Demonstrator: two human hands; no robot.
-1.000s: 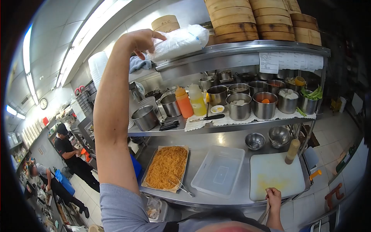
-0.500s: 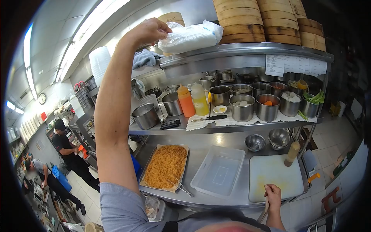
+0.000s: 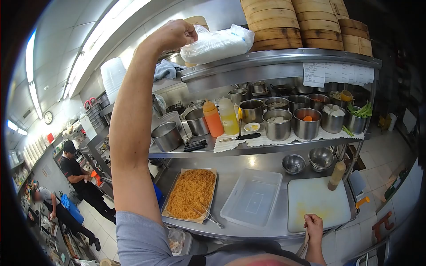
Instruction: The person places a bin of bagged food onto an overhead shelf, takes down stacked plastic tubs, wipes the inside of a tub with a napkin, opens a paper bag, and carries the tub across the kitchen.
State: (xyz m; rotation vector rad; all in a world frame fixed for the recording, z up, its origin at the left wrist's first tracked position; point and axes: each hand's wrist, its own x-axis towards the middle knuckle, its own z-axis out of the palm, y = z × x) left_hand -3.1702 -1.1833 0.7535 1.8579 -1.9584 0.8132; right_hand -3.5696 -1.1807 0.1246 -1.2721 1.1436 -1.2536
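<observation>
My left hand point(image 3: 179, 34) is raised to the top shelf, its fingers closed on the end of a white plastic bag point(image 3: 217, 44). The bag looks like a folded pack and lies on the shelf edge, beside stacked bamboo steamers point(image 3: 271, 22). Low on the right, my right hand point(image 3: 314, 225) is closed in front of the white cutting board point(image 3: 317, 195). A thin pale strip runs down from its fingers; its kind is unclear. Left of the board lies a clear plastic tub point(image 3: 251, 195), with nothing in it.
A tray of golden-brown crumbly food point(image 3: 191, 190) holds metal tongs point(image 3: 213, 219). On the middle shelf stand squeeze bottles point(image 3: 213, 119), several steel pots point(image 3: 278, 122) and a knife point(image 3: 242, 137). Steel bowls point(image 3: 293, 163) sit near the board. Two people point(image 3: 73, 170) work at the far left.
The view has shifted slightly. My left hand has moved a little at the bag's end and still grips it. My right hand stays at the same place.
</observation>
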